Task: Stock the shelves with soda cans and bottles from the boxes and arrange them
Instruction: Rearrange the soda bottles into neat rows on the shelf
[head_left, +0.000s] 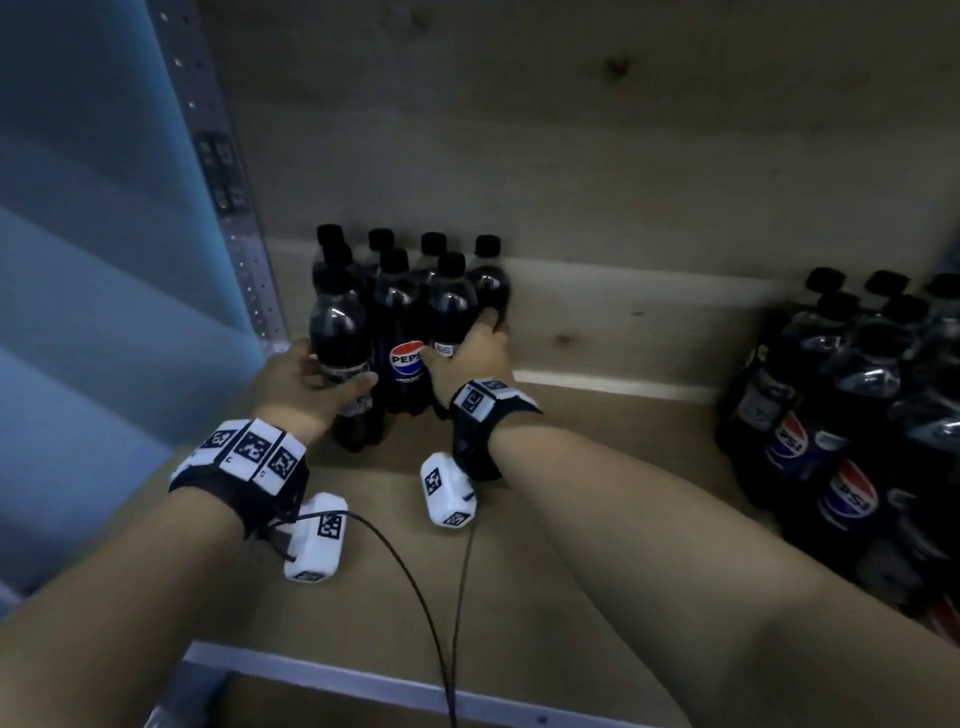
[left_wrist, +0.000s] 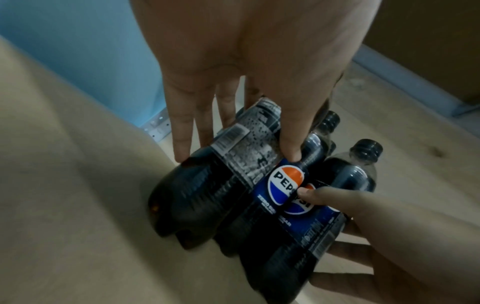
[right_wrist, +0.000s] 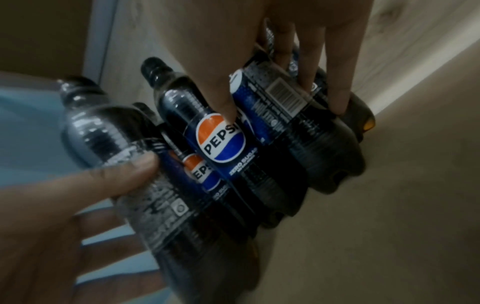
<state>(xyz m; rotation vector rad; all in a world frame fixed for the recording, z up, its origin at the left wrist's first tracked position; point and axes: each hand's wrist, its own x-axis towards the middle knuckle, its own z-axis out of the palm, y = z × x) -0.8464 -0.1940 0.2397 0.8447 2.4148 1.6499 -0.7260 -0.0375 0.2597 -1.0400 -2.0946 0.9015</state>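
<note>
Several dark Pepsi bottles with black caps stand in a tight cluster at the back left of the wooden shelf (head_left: 623, 457). My left hand (head_left: 332, 376) grips the front-left bottle (head_left: 337, 327) at its label, thumb on the right side, fingers behind it; the left wrist view shows that bottle (left_wrist: 221, 174) under the thumb. My right hand (head_left: 460, 343) wraps the front-right bottle (head_left: 452, 306), and its fingertips reach the back-right bottle (head_left: 488, 286). Between both hands stands the middle bottle (head_left: 402, 358), logo facing me. In the right wrist view the thumb and fingers straddle the barcode-side bottle (right_wrist: 285, 98).
A second group of Pepsi bottles (head_left: 841, 415) crowds the shelf's right end. A perforated metal upright (head_left: 234, 208) and a blue panel (head_left: 104, 260) bound the left side. Bare board lies between the two groups. The shelf's metal front edge (head_left: 363, 680) runs below my forearms.
</note>
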